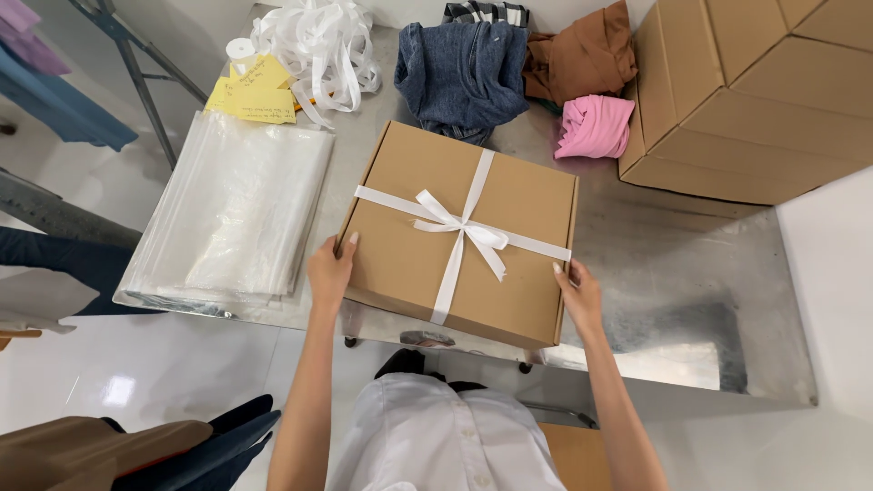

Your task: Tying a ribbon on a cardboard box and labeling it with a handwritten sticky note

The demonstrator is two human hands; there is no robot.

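A person looks down at 2 bare hands holding a flat, square-ish brown cardboard box (459, 238) by its near corners. The left hand (330, 271) wraps the box's near-left edge, thumb lying on the lid and fingers hidden under the side. The right hand (579, 293) clasps the near-right corner the same way. Both hands are closed on the box, 1 on each side.

The box rests on a metal table (673, 264), its near edge reaching the table's front edge. Between the hands, a white ribbon (462, 229) crosses the lid in 2 bands and is tied in a bow at the centre. The box sits turned slightly clockwise, so its far-left corner points up and away from the left hand. Its long axis is hard to judge, as the sides look nearly equal.

The tying looks finished, and the hands appear to be squaring or lifting the box. Moving it would call for an even hold on both sides.

Beyond the left hand lies a stack of clear plastic bags (232, 214), with yellow paper (252, 95) and loose white ribbon (318, 45) further off. Straight beyond the box sit folded clothes (464, 73). Past the right hand stands a large cardboard carton (755, 91).
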